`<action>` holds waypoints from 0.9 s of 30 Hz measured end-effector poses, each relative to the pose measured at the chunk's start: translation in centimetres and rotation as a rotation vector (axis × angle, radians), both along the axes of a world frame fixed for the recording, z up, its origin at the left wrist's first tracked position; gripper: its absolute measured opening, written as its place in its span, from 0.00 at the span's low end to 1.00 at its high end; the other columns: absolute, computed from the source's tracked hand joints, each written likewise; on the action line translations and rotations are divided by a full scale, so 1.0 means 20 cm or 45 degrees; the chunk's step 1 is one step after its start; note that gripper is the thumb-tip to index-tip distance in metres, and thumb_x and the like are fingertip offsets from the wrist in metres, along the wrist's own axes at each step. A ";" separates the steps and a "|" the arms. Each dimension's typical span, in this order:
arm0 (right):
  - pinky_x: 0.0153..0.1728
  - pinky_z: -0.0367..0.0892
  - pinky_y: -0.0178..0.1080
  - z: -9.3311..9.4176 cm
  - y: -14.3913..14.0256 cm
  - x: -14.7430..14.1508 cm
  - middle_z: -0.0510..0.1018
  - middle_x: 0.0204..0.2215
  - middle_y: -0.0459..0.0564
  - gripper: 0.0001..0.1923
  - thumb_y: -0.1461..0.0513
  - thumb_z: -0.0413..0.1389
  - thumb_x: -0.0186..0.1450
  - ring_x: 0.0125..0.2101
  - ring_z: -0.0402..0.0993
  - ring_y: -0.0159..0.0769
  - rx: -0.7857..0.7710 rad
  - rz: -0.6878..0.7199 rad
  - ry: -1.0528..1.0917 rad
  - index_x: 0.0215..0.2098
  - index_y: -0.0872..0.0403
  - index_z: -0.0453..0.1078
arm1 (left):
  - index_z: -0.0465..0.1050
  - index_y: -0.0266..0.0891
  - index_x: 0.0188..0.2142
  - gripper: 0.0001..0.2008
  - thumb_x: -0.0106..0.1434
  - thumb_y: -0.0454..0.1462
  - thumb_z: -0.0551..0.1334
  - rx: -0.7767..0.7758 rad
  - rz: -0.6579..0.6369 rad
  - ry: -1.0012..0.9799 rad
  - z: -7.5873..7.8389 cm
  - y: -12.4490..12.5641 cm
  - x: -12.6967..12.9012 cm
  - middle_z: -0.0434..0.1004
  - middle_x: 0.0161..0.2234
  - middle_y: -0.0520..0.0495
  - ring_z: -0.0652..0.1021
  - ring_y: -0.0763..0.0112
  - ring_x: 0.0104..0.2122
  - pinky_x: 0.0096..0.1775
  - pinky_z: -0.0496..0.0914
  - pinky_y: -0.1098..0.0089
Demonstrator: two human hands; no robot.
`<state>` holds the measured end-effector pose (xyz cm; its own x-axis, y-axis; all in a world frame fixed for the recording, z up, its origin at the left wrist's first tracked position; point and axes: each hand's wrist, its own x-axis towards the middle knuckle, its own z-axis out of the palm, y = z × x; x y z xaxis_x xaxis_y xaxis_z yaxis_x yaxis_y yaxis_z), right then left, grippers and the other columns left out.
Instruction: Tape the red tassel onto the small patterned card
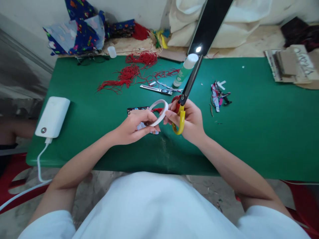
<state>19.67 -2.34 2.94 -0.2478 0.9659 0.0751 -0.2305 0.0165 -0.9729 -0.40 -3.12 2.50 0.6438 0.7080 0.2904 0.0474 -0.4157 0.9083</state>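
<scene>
Pinched between the thumb and fingers of my left hand [134, 127] is a narrow roll of white tape [165, 108], tilted on its edge. My right hand [194, 121] grips scissors [183, 98] with one red and one yellow handle loop; their dark blades point up and away, pressed together. The right fingertips meet the near side of the tape roll, though whether they pull at its end I cannot tell. Under my left hand lies a dark patterned fabric piece [132, 110], mostly covered, with something red at the roll's opening.
Beyond my hands lie a box cutter [156, 89], a glue stick [185, 70] and tangled red string [128, 73]. Fabric scraps [217, 98] are on the right, cardboard pieces [290, 64] farther right. A white power bank [53, 116] with a cable sits left on the green table [249, 132].
</scene>
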 end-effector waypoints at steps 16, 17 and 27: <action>0.20 0.66 0.31 -0.04 0.01 -0.02 0.73 0.23 0.38 0.21 0.54 0.71 0.50 0.18 0.68 0.24 -0.084 -0.062 0.030 0.26 0.51 0.63 | 0.61 0.39 0.53 0.14 0.69 0.31 0.55 0.142 0.067 -0.032 -0.06 -0.02 0.04 0.79 0.35 0.47 0.82 0.75 0.34 0.39 0.76 0.74; 0.20 0.66 0.31 -0.03 0.00 -0.02 0.73 0.23 0.37 0.21 0.54 0.71 0.50 0.18 0.68 0.24 -0.092 -0.065 0.029 0.27 0.51 0.63 | 0.60 0.39 0.53 0.14 0.69 0.31 0.55 0.155 0.068 -0.021 -0.06 -0.03 0.04 0.79 0.35 0.48 0.82 0.75 0.33 0.40 0.76 0.74; 0.19 0.64 0.31 -0.02 -0.01 -0.02 0.72 0.21 0.37 0.22 0.55 0.72 0.48 0.18 0.66 0.24 -0.157 -0.097 0.017 0.25 0.51 0.62 | 0.60 0.38 0.50 0.11 0.68 0.30 0.55 0.225 0.112 0.046 -0.08 -0.03 0.04 0.78 0.35 0.47 0.82 0.74 0.33 0.39 0.76 0.74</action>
